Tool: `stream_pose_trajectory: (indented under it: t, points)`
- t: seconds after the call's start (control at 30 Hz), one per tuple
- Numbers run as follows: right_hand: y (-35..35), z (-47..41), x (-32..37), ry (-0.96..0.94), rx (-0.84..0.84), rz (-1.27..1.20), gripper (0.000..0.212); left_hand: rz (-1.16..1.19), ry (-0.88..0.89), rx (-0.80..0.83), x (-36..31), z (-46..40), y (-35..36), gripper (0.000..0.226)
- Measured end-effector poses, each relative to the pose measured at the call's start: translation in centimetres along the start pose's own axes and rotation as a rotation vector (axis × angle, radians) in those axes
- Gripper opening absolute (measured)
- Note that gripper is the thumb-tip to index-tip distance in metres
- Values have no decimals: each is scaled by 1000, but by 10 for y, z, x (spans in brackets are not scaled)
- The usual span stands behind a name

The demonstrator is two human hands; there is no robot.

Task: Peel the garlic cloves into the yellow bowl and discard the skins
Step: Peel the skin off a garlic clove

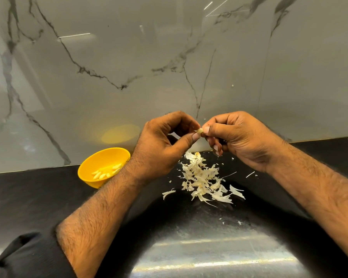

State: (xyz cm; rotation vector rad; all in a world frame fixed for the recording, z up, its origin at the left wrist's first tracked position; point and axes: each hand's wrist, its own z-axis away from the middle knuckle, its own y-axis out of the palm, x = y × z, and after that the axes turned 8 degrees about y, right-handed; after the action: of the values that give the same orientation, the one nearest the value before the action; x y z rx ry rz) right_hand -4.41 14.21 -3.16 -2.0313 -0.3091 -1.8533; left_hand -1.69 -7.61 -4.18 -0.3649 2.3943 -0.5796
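A small garlic clove [199, 130] is held above the counter, pinched between the fingertips of both hands. My left hand [161, 145] grips it from the left with thumb and curled fingers. My right hand [237, 137] pinches it from the right. Below them a pile of pale garlic skins [205, 179] lies on the black counter. The yellow bowl [96, 157] stands to the left, against the wall, with several peeled cloves [105, 173] inside; my left wrist covers its right edge.
The black counter [38, 197] meets a marble-patterned wall [129, 67] just behind the bowl and skins. Loose skin scraps [250, 174] lie right of the pile. A dark sleeve [18, 255] shows at the bottom left.
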Motion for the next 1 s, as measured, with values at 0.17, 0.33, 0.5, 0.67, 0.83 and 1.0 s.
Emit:
stream_pose_trajectory:
  t: [0.17, 0.33, 0.5, 0.67, 0.83, 1.0]
  points:
    - [0, 1, 0, 31, 32, -34, 18, 4, 15, 10, -2, 0, 2, 18]
    - [1, 0, 1, 58, 39, -72, 16, 29, 11, -23, -2, 0, 1, 11]
    - [1, -1, 0, 62, 8, -48, 19, 95, -20, -78, -4, 1, 1, 15]
    - [1, -2, -1, 68, -29, -24, 21, 173, -73, -108, -4, 1, 3, 15]
    - [1, -1, 0, 25, -136, 111, 17, 233, -114, -152, -1, 0, 1, 17]
    - [1, 5, 3, -269, -310, 438, 11, 99, -62, -110, 3, 0, -4, 19]
